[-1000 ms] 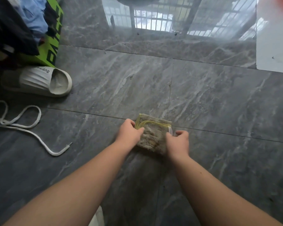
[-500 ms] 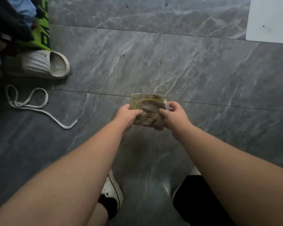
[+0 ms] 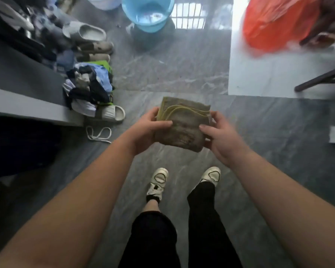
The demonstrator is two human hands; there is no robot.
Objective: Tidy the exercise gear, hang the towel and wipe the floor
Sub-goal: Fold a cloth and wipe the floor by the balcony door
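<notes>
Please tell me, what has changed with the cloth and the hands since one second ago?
The folded cloth was pressed on the floor; now it is lifted clear, above the feet, as the person stands. The left hand and right hand keep their grip on its two sides. The cloth stays folded.

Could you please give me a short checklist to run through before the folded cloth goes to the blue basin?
1. Both hands hold the cloth: ok. The left hand and right hand grip the folded, stained grey-green cloth with yellow edging from either side.
2. Cloth folded compactly, no loose corner hanging: ok.
3. Floor path to the light blue plastic basin free: ok; the grey marble floor between is bare.
4. Loose white shoelace away from the feet: ok, off to the left.
5. Water in the basin: cannot tell.
6. Cloth clean enough for wiping: not ok, dark stains show.
</notes>
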